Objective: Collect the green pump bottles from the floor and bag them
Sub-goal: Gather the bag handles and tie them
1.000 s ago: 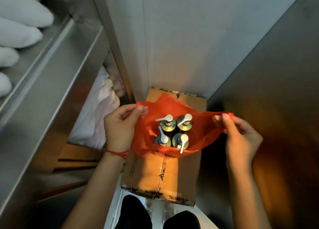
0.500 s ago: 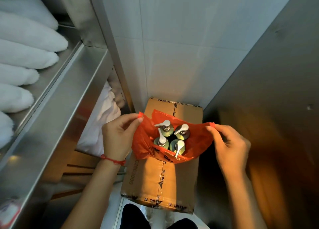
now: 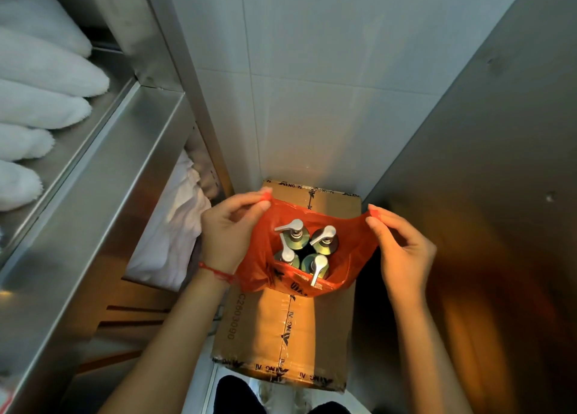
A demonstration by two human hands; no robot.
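A red plastic bag [image 3: 352, 257] stands open on top of a taped cardboard box [image 3: 281, 329]. Inside it stand several green pump bottles [image 3: 324, 248] with silver pump heads, seen from above. My left hand [image 3: 228, 232] pinches the bag's left handle at the rim. On the other side, my right hand [image 3: 402, 251] pinches the right handle. The two hands hold the mouth of the bag spread apart. The bottles' lower bodies are hidden by the bag.
A steel shelf unit [image 3: 103, 179] rises on the left with rolled white towels [image 3: 40, 101] on it. White linen [image 3: 175, 235] lies on a lower shelf beside the box. A tiled wall [image 3: 312, 101] is behind and a steel panel [image 3: 484, 164] on the right.
The view has tilted upward, so the bag and hands sit lower in the frame. The hands keep hold of the handles and the bag's mouth looks slightly narrower.
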